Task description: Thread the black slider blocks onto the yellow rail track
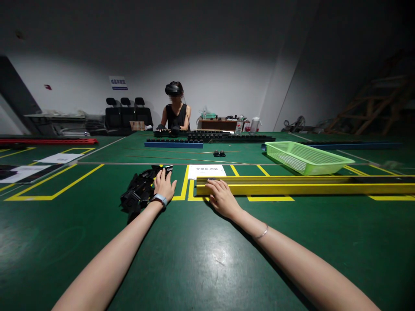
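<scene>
My left hand (164, 185), with a watch on its wrist, lies over the right edge of a pile of black plastic parts (138, 190). Its fingers reach forward with the thumb apart, and the fingertips touch a black piece at the top of the pile. A long yellow rail (308, 189) runs from the middle of the table out to the right. At the rail's left end, the fingers of my right hand (223, 198) curl over the top into its channel. What lies under those fingertips is mostly hidden.
Behind the rail stands a light green plastic basket (306, 168). A printed paper (206, 170) lies beyond my hands. Two small black parts (219, 153), thin rods and a blue rail (173, 144) are farther back. Across the table, a person (177, 110) in a headset works at black strips.
</scene>
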Demonstrator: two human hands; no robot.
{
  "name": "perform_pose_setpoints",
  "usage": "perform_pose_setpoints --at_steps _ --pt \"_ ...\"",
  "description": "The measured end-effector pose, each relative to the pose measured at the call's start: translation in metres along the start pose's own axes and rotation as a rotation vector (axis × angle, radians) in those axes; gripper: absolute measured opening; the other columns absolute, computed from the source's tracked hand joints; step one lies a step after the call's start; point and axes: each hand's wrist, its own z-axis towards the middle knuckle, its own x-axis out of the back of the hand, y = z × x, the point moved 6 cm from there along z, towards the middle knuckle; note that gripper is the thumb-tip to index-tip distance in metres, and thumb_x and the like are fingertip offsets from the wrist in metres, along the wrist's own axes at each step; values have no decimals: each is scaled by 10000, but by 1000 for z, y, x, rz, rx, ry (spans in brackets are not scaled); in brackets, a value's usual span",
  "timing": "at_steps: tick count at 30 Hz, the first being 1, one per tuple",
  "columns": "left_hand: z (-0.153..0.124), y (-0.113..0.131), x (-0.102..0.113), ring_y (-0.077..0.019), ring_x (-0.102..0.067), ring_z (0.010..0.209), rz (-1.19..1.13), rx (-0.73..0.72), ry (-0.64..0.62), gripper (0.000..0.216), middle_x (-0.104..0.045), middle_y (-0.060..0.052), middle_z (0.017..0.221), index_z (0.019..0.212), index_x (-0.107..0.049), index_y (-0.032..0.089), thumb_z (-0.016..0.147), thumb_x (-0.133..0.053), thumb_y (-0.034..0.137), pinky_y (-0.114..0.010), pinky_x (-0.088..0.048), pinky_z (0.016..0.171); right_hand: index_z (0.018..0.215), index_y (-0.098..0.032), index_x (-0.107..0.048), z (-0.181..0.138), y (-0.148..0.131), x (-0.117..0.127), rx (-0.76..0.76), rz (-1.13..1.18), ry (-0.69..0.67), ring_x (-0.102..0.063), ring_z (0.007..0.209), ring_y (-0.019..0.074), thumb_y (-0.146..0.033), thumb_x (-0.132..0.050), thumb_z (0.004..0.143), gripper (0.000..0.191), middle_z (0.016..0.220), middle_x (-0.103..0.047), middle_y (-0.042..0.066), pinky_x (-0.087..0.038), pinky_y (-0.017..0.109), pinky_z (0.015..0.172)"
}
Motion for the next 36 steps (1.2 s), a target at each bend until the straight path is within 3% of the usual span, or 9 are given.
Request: perform_pose_setpoints --at_steps 8,13,19,23,27,31,36 --pt "-1 0 -7 -329 -328 1262 136 -6 -76 486 -451 -179 1344 1254 -517 123 827 -474 351 -493 -257 1046 1269 -188 -441 -1 0 1 2 0 6 -384 1236 227 -152 -491 791 482 1334 -472 91 -242 460 1083" --pt "-1 2 1 -338 -258 1298 186 -6 -1 525 -345 -188 1411 1293 -474 111 817 -487 333 -496 -257 1046 1266 -184 -445 -1 0 0 -1 -8 9 -382 1236 229 -153 -487 792 477 1335 -471 89 -232 455 1088" --pt "-1 0 2 -343 -343 1211 158 3 -13 513 -461 -206 1257 1269 -487 94 806 -503 314 -495 -306 1006 1265 -191 -448 -1 0 1 -5 -21 11 -388 1231 222 -157 -481 796 471 1331 -477 86 -229 450 1087" --pt "0 -1 2 -341 -341 1215 128 -4 17 502 -442 -194 1284 1269 -481 112 799 -511 287 -496 -319 1003 1262 -190 -453 -1 2 1 -26 -39 17 -395 1223 224 -163 -479 801 462 1316 -488 84 -211 451 1093" --pt "1 -9 -8 -320 -437 1158 90 -9 -44 476 -505 -176 1232 1276 -464 120 806 -476 195 -473 -366 972 1257 -197 -460 -2 2 2 -47 -58 21 -403 1213 226 -167 -470 810 449 1304 -495 78 -199 451 1095" --pt "4 -9 -12 -278 -513 1082 4 -83 -72 422 -544 -148 1168 1250 -477 148 833 -416 137 -425 -421 926 1257 -197 -459 -2 3 3 -57 -71 22 -410 1204 229 -167 -465 812 446 1299 -497 78 -200 456 1092" --pt "3 7 -7 -238 -503 1095 -117 -258 -94 358 -553 -111 1160 1209 -489 168 855 -443 180 -399 -410 965 1253 -200 -460 -2 2 3 -52 -71 24 -406 1207 225 -169 -469 811 443 1299 -496 78 -202 454 1090"
